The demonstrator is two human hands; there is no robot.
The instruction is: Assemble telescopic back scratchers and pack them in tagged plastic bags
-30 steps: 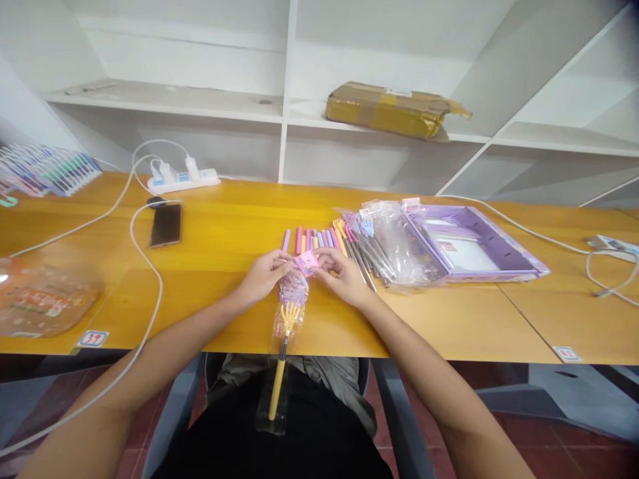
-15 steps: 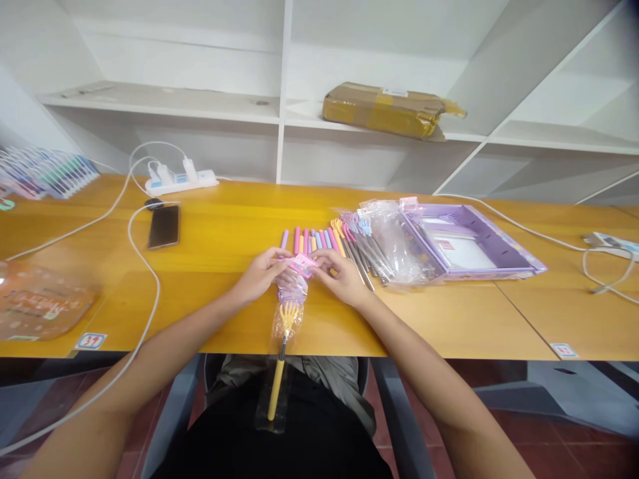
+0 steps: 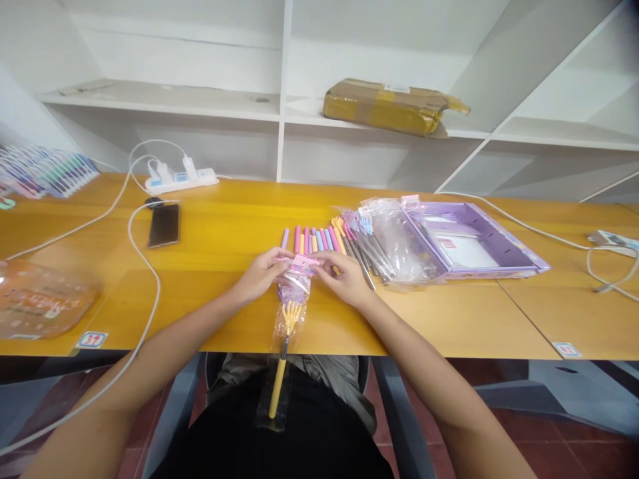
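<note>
Hanging toward six o'clock, a bagged yellow scratcher (image 3: pixel 277 389) crosses the table's (image 3: pixel 349 326) near edge. Just above it, the left hand (image 3: pixel 263 274) and right hand (image 3: pixel 343 274) pinch a pink card (image 3: pixel 303 264) (fingers narrow, one at each end). Loose handles (image 3: pixel 320 241) lie beyond, at twelve; toward three, a purple tray (image 3: pixel 499 271); farthest, at one, a taped box (image 3: pixel 382 106).

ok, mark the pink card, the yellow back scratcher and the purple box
Pink card (image 3: pixel 302 265): head view, middle of its printed face.
Yellow back scratcher (image 3: pixel 277 389): head view, on its handle.
Purple box (image 3: pixel 505 241): head view, inner side of its right wall.
</note>
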